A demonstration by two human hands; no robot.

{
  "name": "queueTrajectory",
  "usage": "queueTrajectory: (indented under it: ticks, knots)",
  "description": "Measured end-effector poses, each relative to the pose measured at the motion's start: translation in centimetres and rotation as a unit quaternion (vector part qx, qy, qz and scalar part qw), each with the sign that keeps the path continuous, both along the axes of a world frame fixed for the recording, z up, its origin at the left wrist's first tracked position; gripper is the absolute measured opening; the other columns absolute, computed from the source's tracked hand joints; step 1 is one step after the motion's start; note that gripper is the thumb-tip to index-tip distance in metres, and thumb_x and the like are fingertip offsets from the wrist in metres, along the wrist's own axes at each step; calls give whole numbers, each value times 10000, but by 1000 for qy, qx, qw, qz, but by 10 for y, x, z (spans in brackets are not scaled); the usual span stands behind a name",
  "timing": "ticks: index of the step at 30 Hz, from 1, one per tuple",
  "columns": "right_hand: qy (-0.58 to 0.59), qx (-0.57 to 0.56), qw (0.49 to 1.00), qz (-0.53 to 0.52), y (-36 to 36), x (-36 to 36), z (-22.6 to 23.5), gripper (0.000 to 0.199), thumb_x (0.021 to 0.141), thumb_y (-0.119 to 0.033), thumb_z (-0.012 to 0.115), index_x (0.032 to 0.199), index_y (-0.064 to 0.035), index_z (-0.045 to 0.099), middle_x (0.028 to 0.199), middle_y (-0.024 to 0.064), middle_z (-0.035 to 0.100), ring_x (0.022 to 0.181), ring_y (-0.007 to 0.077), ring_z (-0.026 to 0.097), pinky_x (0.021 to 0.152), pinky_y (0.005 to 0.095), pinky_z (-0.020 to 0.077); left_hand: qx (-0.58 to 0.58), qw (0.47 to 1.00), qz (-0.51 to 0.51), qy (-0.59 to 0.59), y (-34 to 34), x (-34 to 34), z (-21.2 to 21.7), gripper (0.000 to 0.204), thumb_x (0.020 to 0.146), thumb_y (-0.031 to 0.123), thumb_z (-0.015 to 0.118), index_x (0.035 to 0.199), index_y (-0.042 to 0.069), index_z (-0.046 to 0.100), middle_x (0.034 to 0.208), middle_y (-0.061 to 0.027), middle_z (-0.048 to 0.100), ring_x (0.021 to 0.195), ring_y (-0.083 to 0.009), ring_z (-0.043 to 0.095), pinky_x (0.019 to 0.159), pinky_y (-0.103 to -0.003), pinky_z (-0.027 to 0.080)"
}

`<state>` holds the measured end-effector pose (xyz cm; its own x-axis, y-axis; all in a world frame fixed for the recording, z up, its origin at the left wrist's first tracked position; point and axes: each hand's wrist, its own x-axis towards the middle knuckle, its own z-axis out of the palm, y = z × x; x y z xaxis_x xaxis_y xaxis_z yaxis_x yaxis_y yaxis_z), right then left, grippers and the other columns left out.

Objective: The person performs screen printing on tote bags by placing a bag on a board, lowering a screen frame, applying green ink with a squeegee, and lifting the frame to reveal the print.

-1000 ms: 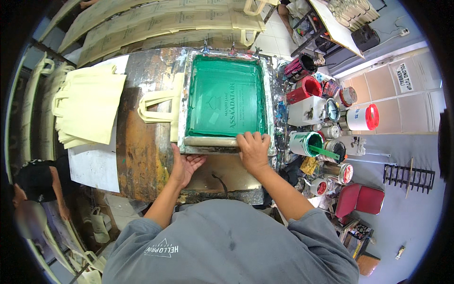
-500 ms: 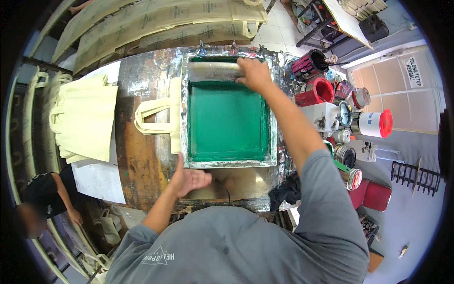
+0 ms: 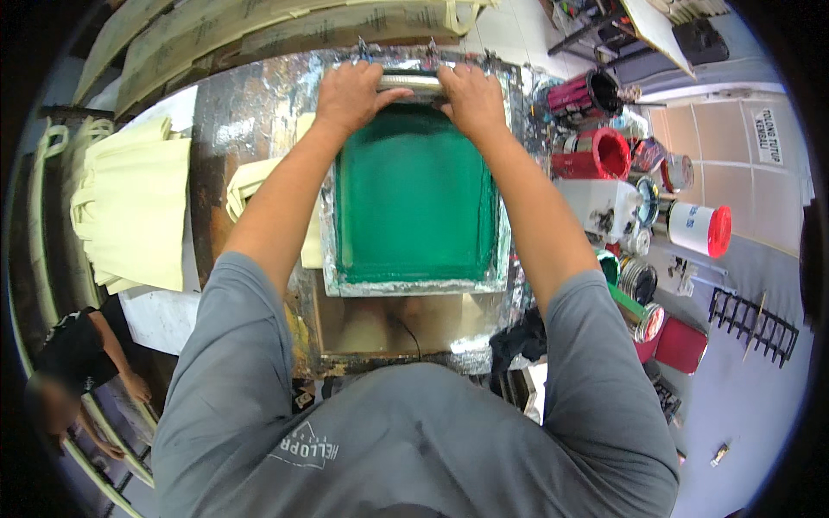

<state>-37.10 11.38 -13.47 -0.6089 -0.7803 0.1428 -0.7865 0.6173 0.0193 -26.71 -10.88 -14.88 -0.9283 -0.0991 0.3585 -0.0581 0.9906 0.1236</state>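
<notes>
A person in a grey shirt leaned over a paint-stained tabletop (image 3: pixel 229 142), both bare arms stretched forward around a shallow frame (image 3: pixel 414 288). Inside the frame lay a flat sheet of wet-looking green ink (image 3: pixel 414 203). The step in hand appeared to be a two-handed hold on the scraper bar (image 3: pixel 412 83), with the bar set at the far end of the frame, ready for a stroke over the green. The next move, by judgement, called for a level bar, equal pressure from both arms and a frame that did not shift.

The bar lay crosswise in the fingers, its pale middle showing between the two hands. The left hand (image 3: pixel 350 99) had its fingers clamped over the left end, the thumb pointing inward along the near side. The right hand (image 3: pixel 472 99) gripped the right end in the same way, its thumb bent down on the near side. The undersides of both grips were hidden. The open green area stretched from just below the thumbs toward the person's body.

A cream cloth bag (image 3: pixel 311 250) lay on the tabletop, seemingly running under the left side of the frame, its handle sticking out beyond the left forearm. Farther left sat a pile of cream bags (image 3: pixel 138 207); to the right stood open ink tubs, one of them red (image 3: pixel 587 155).
</notes>
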Motion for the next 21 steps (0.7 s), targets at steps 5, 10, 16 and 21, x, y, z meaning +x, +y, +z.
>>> queueTrajectory:
  ticks: [5,10,16,21]
  knots:
    - [-11,6,1000,18,30,43,-5,551,767,-276,904,1222,-181,608,1099,40,686,1047,285,681,827,467,491,-43,995,-45,80,22,46,-13,608,851,698,741,753,118,586,700,-63,617,645,-270,653,570,-390,532]
    - [-28,11,999,22,60,109,2,550,763,-253,893,1231,-181,614,1091,41,672,1037,287,659,832,473,475,4,998,-33,59,56,115,-10,599,838,694,750,762,124,582,709,-65,615,652,-273,645,567,-404,516]
    - [-85,10,996,14,114,216,7,526,757,-217,877,1212,-179,616,1070,63,661,1004,303,644,841,481,442,28,999,-38,-21,108,221,-8,599,835,699,744,776,123,590,733,-73,599,680,-269,636,582,-422,503]
    - [-96,-20,995,27,121,226,15,559,711,-211,915,1180,-160,616,1042,79,637,1012,306,626,816,465,436,73,990,9,-119,120,235,12,602,822,670,781,876,86,642,824,-93,617,799,-319,642,707,-455,521]
